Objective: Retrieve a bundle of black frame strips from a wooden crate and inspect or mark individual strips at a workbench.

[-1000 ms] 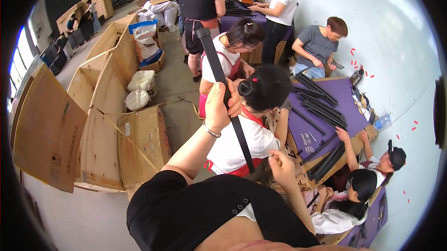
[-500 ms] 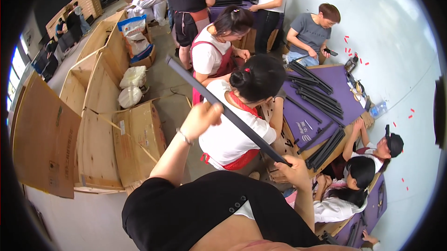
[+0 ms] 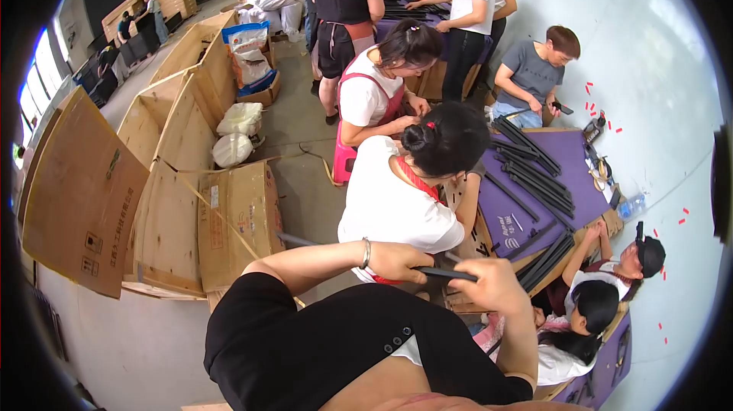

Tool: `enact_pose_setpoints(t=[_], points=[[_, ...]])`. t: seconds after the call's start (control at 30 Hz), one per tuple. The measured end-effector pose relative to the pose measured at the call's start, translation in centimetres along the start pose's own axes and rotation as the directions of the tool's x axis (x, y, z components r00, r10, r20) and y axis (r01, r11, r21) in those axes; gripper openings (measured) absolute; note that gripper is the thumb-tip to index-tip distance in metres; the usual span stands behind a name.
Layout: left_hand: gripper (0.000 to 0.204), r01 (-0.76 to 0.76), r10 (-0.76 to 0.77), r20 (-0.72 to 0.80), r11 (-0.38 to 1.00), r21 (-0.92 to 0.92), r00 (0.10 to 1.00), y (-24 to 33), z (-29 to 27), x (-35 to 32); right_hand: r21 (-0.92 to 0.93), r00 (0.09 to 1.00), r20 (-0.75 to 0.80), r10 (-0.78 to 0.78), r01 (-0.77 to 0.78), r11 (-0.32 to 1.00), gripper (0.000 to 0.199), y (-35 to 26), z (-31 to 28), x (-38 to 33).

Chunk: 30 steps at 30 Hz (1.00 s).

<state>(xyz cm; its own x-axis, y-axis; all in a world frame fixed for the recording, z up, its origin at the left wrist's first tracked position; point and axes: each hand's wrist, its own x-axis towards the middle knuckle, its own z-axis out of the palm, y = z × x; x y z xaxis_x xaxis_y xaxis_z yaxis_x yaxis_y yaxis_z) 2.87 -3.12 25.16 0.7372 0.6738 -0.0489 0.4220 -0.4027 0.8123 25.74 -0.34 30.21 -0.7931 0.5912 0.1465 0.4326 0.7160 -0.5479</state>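
Observation:
In front of my chest, my left hand (image 3: 398, 261) and my right hand (image 3: 492, 283) are close together. Both are closed on a long black bar (image 3: 446, 273), which shows between them. A dark length (image 3: 296, 240) beyond my left forearm looks like the same bar's far part; my arm hides the stretch between. By my right fingertips a small greyish tip (image 3: 452, 257) shows, too small to name. Several black bars (image 3: 538, 182) lie in a pile on the purple-covered table (image 3: 500, 209) ahead to the right.
Close ahead, a person in a white shirt (image 3: 389, 205) bends over the table. Other people sit or stand around it. Left are wooden crates (image 3: 172, 190), a cardboard box (image 3: 237, 209) and a raised cardboard flap (image 3: 80, 197). A pale wall (image 3: 664, 128) borders the right.
My left hand has slid along the bar toward my right hand and come lower. The bar has swung down from its upright slant to lie flatter. My view has shifted slightly.

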Motion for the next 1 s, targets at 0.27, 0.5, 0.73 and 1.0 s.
enact_pose_setpoints(t=[0.27, 0.5, 0.73, 1.0], points=[[0.027, -0.302, -0.011, -0.351, 0.484, -0.821, 0.936, -2.8, -0.6, -0.2, 0.054, 0.556, -0.831, 0.031, 0.026, 0.998, 0.035, 0.7, -2.3, 1.7], [0.031, -0.286, -0.043, -0.383, 0.591, -0.755, 0.923, -2.3, -1.8, 0.4, 0.052, 0.7, -0.712, -0.047, 0.12, 0.991, 0.024, -3.1, -0.6, 2.7], [0.028, -0.29, -0.052, -0.376, 0.543, -0.789, 0.925, -2.4, -1.8, 0.1, 0.034, 0.673, -0.729, -0.124, 0.217, 0.976, 0.023, -3.2, 0.2, 3.9], [0.027, -0.266, -0.084, -0.382, 0.583, -0.768, 0.92, -2.2, -1.8, 0.1, -0.041, 0.656, -0.734, -0.173, 0.212, 0.976, 0.024, -2.5, 0.5, 4.8]])
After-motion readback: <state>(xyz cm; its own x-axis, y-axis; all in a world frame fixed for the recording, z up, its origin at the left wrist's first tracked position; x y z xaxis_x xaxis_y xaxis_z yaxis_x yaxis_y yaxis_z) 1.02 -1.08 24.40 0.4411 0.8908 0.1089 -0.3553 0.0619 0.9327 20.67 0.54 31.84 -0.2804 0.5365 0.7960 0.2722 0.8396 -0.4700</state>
